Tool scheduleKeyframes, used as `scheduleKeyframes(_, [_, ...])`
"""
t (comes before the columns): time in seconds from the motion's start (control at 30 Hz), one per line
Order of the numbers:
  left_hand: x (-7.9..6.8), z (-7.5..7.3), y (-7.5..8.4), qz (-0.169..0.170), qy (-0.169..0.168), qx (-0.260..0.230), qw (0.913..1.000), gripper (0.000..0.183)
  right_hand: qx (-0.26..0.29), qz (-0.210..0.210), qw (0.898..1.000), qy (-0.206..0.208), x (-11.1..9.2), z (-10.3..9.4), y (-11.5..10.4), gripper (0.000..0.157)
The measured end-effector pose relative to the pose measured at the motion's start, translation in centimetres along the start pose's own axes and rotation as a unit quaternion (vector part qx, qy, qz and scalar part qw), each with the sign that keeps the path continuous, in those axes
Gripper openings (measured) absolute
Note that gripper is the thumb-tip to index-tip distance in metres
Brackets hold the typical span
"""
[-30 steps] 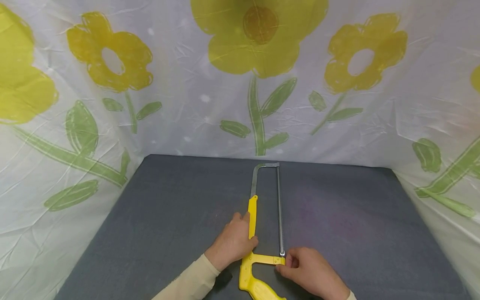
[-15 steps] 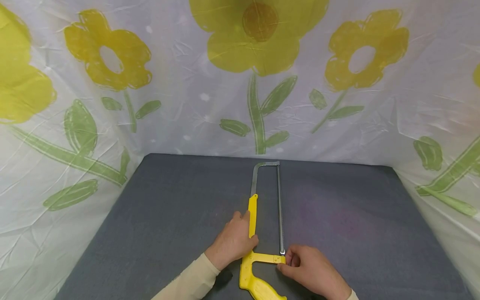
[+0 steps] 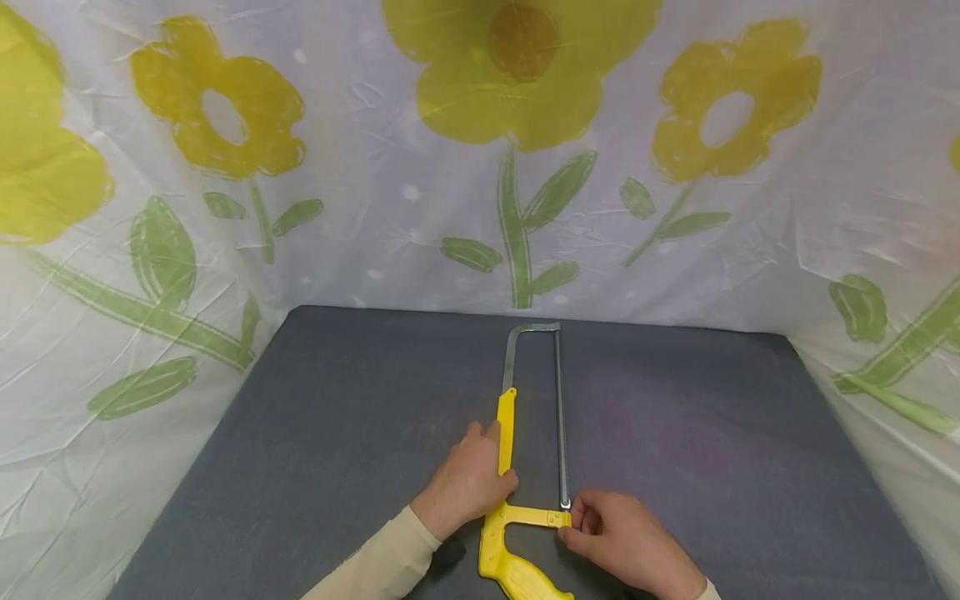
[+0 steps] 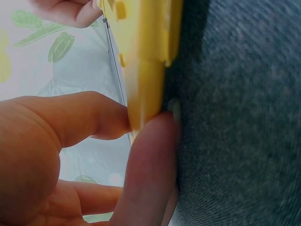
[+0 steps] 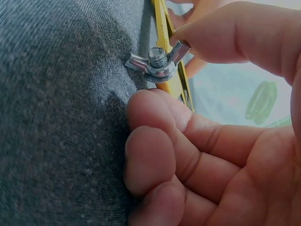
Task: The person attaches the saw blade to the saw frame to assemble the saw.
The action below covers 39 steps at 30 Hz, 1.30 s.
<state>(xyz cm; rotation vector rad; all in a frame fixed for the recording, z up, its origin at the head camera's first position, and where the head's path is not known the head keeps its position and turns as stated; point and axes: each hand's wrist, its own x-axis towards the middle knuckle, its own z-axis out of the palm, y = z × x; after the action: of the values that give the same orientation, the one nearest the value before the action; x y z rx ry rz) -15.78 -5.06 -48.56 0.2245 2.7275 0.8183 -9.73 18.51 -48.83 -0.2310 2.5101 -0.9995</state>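
A hacksaw point(image 3: 507, 429) with a yellow frame and grip lies flat on the dark cloth, its metal bow at the far end. Its blade point(image 3: 561, 417) runs along the right side. My left hand point(image 3: 467, 479) grips the yellow spine, which the left wrist view shows between thumb and fingers. At the near blade end, my right hand point(image 3: 626, 533) works a silver wing nut point(image 5: 157, 68) on a threaded bolt. The thumb touches one wing, and the curled fingers sit right beside the nut. In the head view the hand hides the wing nut.
The dark grey cloth point(image 3: 337, 400) covers the table around the saw. A white curtain point(image 3: 360, 208) with yellow flowers hangs behind the table and along both sides. A small black item point(image 3: 447, 557) shows beside the left sleeve.
Both hands and the hacksaw stay in place. The right hand shifts only slightly at the near blade end, and the head view tilts a little.
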Motion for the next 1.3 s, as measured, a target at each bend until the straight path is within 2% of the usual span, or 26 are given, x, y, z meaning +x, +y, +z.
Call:
scheduleKeyframes(0.23, [-0.01, 0.05, 0.00, -0.002, 0.000, -0.003, 1.0000, 0.080, 0.002, -0.030, 1.000, 0.004, -0.11, 0.05, 0.34, 0.021])
scheduleKeyframes(0.47, [0.05, 0.07, -0.06, 0.005, 0.002, -0.004, 1.0000, 0.080, 0.003, -0.042, 0.999, -0.007, -0.20, -0.15, 0.62, 0.019])
scheduleKeyframes(0.9, [-0.01, 0.20, -0.10, 0.009, 0.013, -0.006, 0.9999, 0.081, -0.001, -0.052, 0.999, -0.009, -0.20, -0.20, 0.63, 0.011])
scheduleKeyframes(1.3, [-0.08, 0.09, -0.11, 0.004, 0.009, -0.007, 0.9999, 0.080, -0.009, -0.044, 0.999, -0.003, -0.09, -0.08, 0.59, 0.011])
